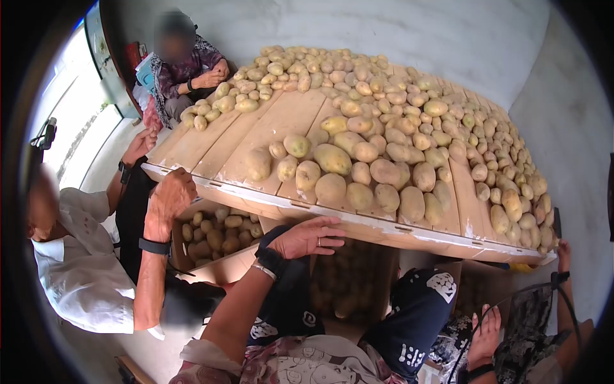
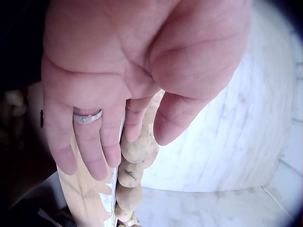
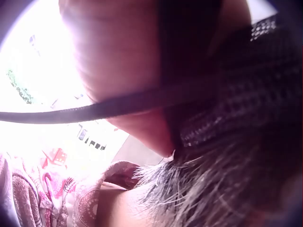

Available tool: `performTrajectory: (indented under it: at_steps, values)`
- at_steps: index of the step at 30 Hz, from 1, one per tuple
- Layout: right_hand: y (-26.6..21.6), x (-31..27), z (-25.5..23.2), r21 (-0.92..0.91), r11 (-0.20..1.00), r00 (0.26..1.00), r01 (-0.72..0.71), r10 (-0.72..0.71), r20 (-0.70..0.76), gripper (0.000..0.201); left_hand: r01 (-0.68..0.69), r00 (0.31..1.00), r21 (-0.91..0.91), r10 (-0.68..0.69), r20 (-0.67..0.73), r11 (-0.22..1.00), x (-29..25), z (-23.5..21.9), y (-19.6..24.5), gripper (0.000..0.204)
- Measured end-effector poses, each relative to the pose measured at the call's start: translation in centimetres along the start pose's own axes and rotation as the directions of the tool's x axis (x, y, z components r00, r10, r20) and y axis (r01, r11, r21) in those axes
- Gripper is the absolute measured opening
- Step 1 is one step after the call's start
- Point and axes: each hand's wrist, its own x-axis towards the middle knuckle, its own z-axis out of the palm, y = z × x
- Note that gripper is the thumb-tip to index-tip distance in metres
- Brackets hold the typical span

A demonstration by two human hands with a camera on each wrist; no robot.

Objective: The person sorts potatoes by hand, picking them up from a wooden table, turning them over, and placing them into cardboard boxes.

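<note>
My left hand point(image 1: 310, 237), with a ring on one finger, is at the front edge of a raised wooden board point(image 1: 246, 144). In the left wrist view this hand point(image 2: 113, 71) has its fingers extended beside the board's edge point(image 2: 87, 194); whether they touch it is unclear. Potatoes point(image 2: 130, 174) show past the fingers. On the board, larger potatoes point(image 1: 332, 160) lie nearest that hand. The head view does not show my right hand. A blurred patch of skin, probably my right hand point(image 3: 118, 56), fills the upper right wrist view near grey hair point(image 3: 189, 189); its fingers are hidden.
Many potatoes point(image 1: 492, 141) cover the board's back and right. Underneath stand boxes holding potatoes point(image 1: 220, 237). A person point(image 1: 83, 256) sits at left with a hand at the board's corner, another point(image 1: 185, 77) sits behind, and a third point(image 1: 531, 326) is at right.
</note>
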Motion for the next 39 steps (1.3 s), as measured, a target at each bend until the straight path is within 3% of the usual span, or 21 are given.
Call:
performTrajectory:
  at_steps: [1,3,5,10,13,14,15,19,20,21,22,23,24,25,26,27,29,30,35,37,39]
  values:
    - [0.0,0.3,0.0,0.131,0.991,1.0,0.003,0.0,-0.027,0.041,-0.008,1.0,0.003,0.008,0.002,1.0,-0.1,0.0,0.1,0.04]
    - [0.0,0.3,-0.4,0.01,0.999,0.999,0.036,-0.036,0.018,0.043,-0.017,1.0,0.004,0.017,-0.004,1.0,-0.1,0.0,-0.1,0.04]
    - [0.8,0.6,-1.0,0.266,0.964,0.994,0.023,-0.05,0.095,0.044,-0.001,1.0,0.024,0.001,-0.028,1.0,0.2,0.3,0.5,0.041]
    - [0.2,1.0,0.5,0.135,0.988,0.981,0.076,-0.099,0.166,0.043,-0.024,1.0,0.003,0.024,0.009,1.0,-0.3,-0.3,-0.1,0.04]
    - [-0.5,0.3,1.1,0.303,0.953,1.0,-0.024,0.02,0.016,0.043,-0.04,0.995,-0.006,0.04,0.095,0.999,0.1,-0.4,-0.4,0.041]
    - [-1.3,0.4,1.6,0.254,0.966,0.999,-0.047,0.043,0.019,0.042,-0.029,0.998,0.002,0.029,0.054,1.0,0.0,-0.1,-0.2,0.041]
    - [-1.2,0.6,1.4,-0.299,0.952,0.993,0.061,-0.027,0.117,0.042,-0.015,1.0,0.009,0.015,0.011,1.0,-0.2,0.1,-0.2,0.041]
    - [-2.7,0.7,3.0,0.186,0.982,0.975,0.034,-0.073,0.209,0.042,-0.008,0.999,0.023,0.009,-0.04,1.0,-0.3,0.9,0.2,0.044]
    - [-1.7,0.4,2.0,-0.19,0.977,0.984,0.097,-0.065,0.166,0.042,-0.014,0.999,0.039,0.015,-0.04,0.999,-0.2,1.0,0.2,0.045]
    - [-0.7,0.1,0.8,-0.542,0.832,0.991,0.115,-0.057,0.121,0.042,-0.017,0.999,0.058,0.019,-0.043,0.998,-0.3,1.1,0.2,0.045]
    - [-0.1,-0.3,-0.7,-0.908,0.358,0.975,0.218,-0.041,0.218,0.041,-0.015,0.999,0.073,0.017,-0.033,0.997,-0.4,1.1,0.1,0.045]
    - [-2.0,-0.3,1.9,-0.895,0.384,0.973,0.225,-0.034,0.23,0.039,-0.023,0.999,0.044,0.024,-0.029,0.999,-0.5,1.2,0.1,0.045]
    - [-4.9,1.0,5.1,-0.753,0.605,0.965,0.259,-0.141,0.219,0.038,-0.035,0.999,0.018,0.035,-0.026,0.999,-0.5,1.2,0.2,0.045]
    - [-8.1,3.0,9.3,-0.294,0.879,0.925,0.375,-0.335,0.181,0.036,-0.037,0.999,0.028,0.037,-0.02,0.999,-0.4,0.9,0.0,0.045]
    - [-11.6,5.3,13.5,0.279,0.802,0.819,0.528,-0.568,0.083,0.034,-0.043,0.999,0.016,0.043,-0.012,0.999,-0.5,1.0,0.3,0.044]
    - [-15.2,8.5,17.5,0.603,0.506,0.677,0.617,-0.732,-0.078,0.033,-0.04,0.999,0.001,0.04,-0.005,0.999,-0.6,1.2,0.3,0.043]
    - [-20.2,14.0,22.5,0.743,0.094,0.532,0.662,-0.758,-0.378,0.03,-0.036,0.999,-0.025,0.035,-0.036,0.999,-0.6,1.0,0.1,0.041]
    - [-21.0,16.4,23.8,0.73,0.05,0.534,0.682,-0.716,-0.45,0.028,-0.056,0.998,-0.028,0.056,-0.019,0.998,-0.7,0.8,0.0,0.04]
    - [-8.6,24.7,25.0,0.322,0.737,0.795,0.595,-0.479,-0.372,0.026,-0.084,0.996,-0.037,0.084,-0.012,0.996,-1.1,0.9,0.1,0.039]
    - [-2.1,25.7,20.6,0.07,0.855,0.8,0.514,-0.449,-0.399,0.03,-0.039,0.998,0.007,0.04,-0.053,0.999,-0.6,1.4,0.1,0.038]
    - [1.6,24.8,16.7,0.023,0.879,0.771,0.477,-0.405,-0.492,0.026,-0.058,0.998,-0.04,0.058,0.005,0.998,-0.4,1.2,-0.3,0.037]
